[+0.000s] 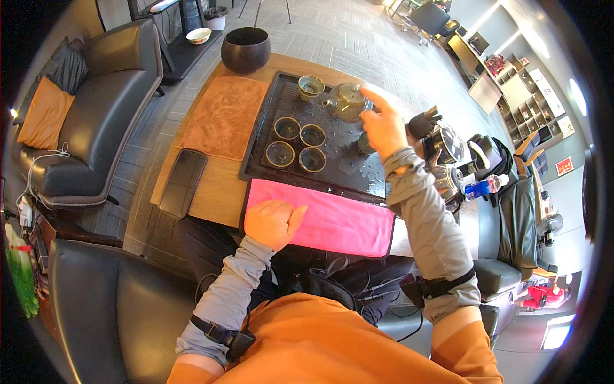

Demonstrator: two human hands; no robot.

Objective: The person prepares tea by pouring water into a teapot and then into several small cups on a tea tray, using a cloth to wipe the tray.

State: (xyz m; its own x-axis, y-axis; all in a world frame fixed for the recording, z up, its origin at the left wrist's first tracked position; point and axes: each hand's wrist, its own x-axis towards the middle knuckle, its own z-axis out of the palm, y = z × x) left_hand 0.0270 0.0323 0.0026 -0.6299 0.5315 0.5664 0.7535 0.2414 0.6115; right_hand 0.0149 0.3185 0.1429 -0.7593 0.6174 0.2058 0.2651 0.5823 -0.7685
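Observation:
On the right of the dark tea tray point(348, 161), my right hand point(385, 127) grips a greenish-grey teapot point(346, 111), one finger reaching toward its lid. The teapot's spout points left, at a glazed cup-like vessel point(311, 86). Several small dark teacups with tan rims, among them one front left cup point(280, 154), stand close together left of the tray's middle. A partly hidden dark vessel point(366, 143) is beneath my right hand. My left hand point(270, 223) is loosely fisted over a pink towel point(331, 225) along the tray's near edge. Drops of water wet the tray.
Left of the tray lie a brown cloth point(223, 115) and a dark phone-like slab point(183, 182). A dark round pot point(245, 50) stands at the far corner. To the right are a glass-lidded kettle point(448, 144), a metal kettle point(443, 182), a blue-labelled bottle point(483, 187) and a tool holder point(423, 124).

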